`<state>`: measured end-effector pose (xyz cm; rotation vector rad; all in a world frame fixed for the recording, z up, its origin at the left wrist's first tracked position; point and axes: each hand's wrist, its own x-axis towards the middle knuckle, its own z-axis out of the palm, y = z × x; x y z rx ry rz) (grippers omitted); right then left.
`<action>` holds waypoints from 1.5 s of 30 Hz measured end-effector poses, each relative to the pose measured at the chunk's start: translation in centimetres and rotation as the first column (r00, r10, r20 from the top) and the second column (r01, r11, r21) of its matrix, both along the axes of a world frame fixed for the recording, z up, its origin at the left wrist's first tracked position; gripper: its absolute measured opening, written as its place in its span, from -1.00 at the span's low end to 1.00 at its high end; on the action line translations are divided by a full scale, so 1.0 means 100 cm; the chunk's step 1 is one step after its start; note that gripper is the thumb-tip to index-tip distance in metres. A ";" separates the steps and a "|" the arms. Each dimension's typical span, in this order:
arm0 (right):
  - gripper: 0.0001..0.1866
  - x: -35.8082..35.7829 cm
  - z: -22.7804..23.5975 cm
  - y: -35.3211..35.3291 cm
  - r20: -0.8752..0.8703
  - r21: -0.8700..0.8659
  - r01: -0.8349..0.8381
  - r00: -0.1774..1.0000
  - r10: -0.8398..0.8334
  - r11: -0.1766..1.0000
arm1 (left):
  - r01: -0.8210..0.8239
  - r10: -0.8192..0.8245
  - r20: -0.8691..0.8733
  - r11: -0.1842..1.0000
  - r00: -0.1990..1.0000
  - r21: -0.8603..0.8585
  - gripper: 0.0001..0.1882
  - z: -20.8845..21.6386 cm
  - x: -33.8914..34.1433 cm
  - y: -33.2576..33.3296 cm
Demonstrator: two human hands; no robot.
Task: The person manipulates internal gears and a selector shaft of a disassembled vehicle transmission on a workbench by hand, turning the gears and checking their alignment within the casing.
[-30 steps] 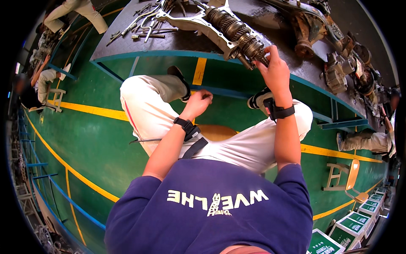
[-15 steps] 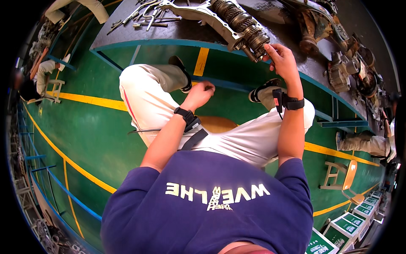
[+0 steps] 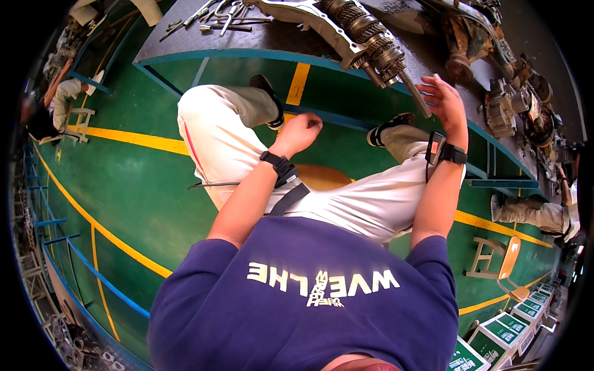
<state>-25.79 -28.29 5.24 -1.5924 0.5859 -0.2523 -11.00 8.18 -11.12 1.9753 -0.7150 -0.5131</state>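
A metal gear shaft assembly (image 3: 365, 37) with stacked gears and a thin shaft end lies on the dark steel workbench (image 3: 247, 43) in front of me. My right hand (image 3: 442, 99) is beside the tip of that shaft, fingers spread, holding nothing. It wears a black wrist strap. Lower down, between my knees, my left hand (image 3: 300, 133) is curled into a loose fist above the green floor, and I cannot see anything in it. I sit on a brown round stool (image 3: 318, 176), in light trousers and a dark blue shirt.
Loose wrenches (image 3: 216, 15) lie at the bench's far left, and more rusty gearbox parts (image 3: 513, 105) at its right. A person sits at far left (image 3: 52, 105); another person's legs (image 3: 532, 213) are at right. A wooden chair (image 3: 495, 266) and green boxes (image 3: 489, 349) stand lower right.
My right hand has let go of the gear cluster, slid down to the shaft's tip and opened. My left hand stays curled between my knees.
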 end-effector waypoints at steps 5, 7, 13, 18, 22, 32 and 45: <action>-0.44 0.024 -0.018 0.038 -0.109 0.145 -0.038 0.993 0.054 0.989 | 0.079 -0.079 0.034 0.997 0.996 -0.009 -0.67 -0.003 -0.007 -0.006; -0.43 0.025 -0.018 0.036 -0.073 0.238 -0.076 0.993 0.096 0.968 | 0.074 -0.074 0.002 0.997 0.997 -0.008 -0.67 -0.002 -0.009 -0.005; -0.45 0.019 -0.033 0.029 0.033 0.360 -0.179 0.983 0.180 0.915 | 0.096 -0.096 0.023 0.995 0.995 0.023 -0.68 0.007 -0.010 -0.006; -0.46 0.020 -0.037 0.024 0.056 0.360 -0.180 0.984 0.172 0.916 | 0.111 -0.111 0.028 0.993 0.993 0.032 -0.69 0.003 -0.009 -0.006; -0.45 0.017 -0.037 0.027 0.087 0.349 -0.191 0.981 0.171 0.917 | 0.123 -0.124 0.031 0.991 0.992 0.044 -0.70 0.003 -0.012 -0.007; -0.51 0.032 -0.049 0.027 0.103 0.474 -0.200 0.980 0.172 0.857 | 0.150 -0.153 0.064 0.987 0.986 0.049 -0.70 0.004 -0.010 -0.001; -0.55 0.013 -0.068 0.062 0.406 0.265 -0.312 0.895 0.188 0.913 | 0.186 -0.188 -0.058 0.981 0.980 -0.052 -0.67 -0.029 0.000 0.000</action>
